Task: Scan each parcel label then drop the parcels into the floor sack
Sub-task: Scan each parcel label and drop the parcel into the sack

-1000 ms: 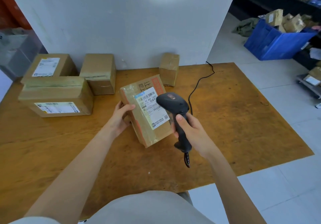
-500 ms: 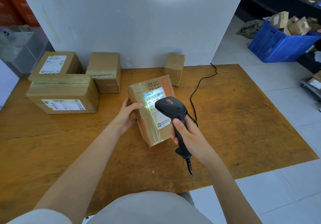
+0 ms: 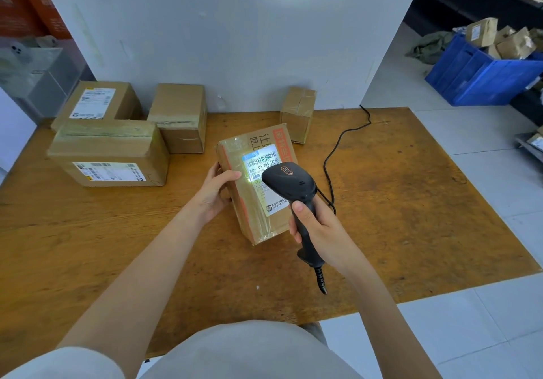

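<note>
A worn wooden tabletop [image 3: 411, 202] is filling most of the view, backing onto a white partition [image 3: 235, 40]. Off to the right, a blue crate [image 3: 482, 78] is sitting on the tiled floor, holding several boxes. 4 parcels are waiting along the tabletop's far side: a wide labelled one [image 3: 111, 149] at front left, another labelled one [image 3: 97, 105] just behind it, a plain one [image 3: 180, 117] beside them, and a small taped one [image 3: 298, 114] well apart to the right.

The parcel being scanned [image 3: 249, 220] is tilting up near the middle of the tabletop, its labelled face turned to the camera; whether its lower edge is touching the wood cannot be told. The left hand [image 3: 217, 190] is gripping its left side, thumb lying over the front face. The right hand [image 3: 320, 225] is wrapping round the handle of a black scanner [image 3: 289, 180], whose head is hovering just over the white label [image 3: 261, 164], where a bright patch is glowing on the barcode. The scanner's cable [image 3: 338, 146] is trailing back across the tabletop.
</note>
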A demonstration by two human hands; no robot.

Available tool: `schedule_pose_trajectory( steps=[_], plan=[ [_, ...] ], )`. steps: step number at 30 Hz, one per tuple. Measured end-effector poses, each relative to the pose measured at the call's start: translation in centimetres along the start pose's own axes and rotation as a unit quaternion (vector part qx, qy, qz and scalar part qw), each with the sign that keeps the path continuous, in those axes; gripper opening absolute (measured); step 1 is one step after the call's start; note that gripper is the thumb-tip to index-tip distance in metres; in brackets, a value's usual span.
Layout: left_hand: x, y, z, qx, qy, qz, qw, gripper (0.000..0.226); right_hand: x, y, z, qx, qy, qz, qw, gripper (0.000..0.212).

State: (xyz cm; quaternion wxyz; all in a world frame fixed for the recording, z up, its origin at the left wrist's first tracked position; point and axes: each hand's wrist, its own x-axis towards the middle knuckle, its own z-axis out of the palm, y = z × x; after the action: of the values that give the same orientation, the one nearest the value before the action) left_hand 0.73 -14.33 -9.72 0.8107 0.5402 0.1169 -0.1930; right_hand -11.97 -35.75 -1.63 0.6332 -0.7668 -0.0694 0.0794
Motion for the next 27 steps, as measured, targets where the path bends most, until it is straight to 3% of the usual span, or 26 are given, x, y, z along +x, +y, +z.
schedule_pose_trajectory(
  steps=[5, 18, 22, 27],
  plan=[
    [0.03, 0.00, 0.09, 0.004, 0.003, 0.000, 1.000, 0.096, -0.02, -0.03, -0.14, -0.001, -0.002, -0.002, 1.000, 0.031],
    [0.11, 0.01, 0.09, 0.010, 0.007, 0.001, 1.000, 0.097, -0.25, 0.01, -0.13, -0.011, -0.004, -0.005, 1.000, 0.041],
    [0.17, -0.01, 0.00, 0.007, 0.006, 0.001, 1.000, 0.093, -0.38, -0.19, -0.08, -0.009, -0.006, -0.001, 1.000, 0.031],
    [0.18, 0.01, -0.04, 0.002, 0.006, 0.003, 1.000, 0.092, -0.51, -0.40, 0.06, -0.002, 0.000, 0.002, 1.000, 0.033]
  ],
)
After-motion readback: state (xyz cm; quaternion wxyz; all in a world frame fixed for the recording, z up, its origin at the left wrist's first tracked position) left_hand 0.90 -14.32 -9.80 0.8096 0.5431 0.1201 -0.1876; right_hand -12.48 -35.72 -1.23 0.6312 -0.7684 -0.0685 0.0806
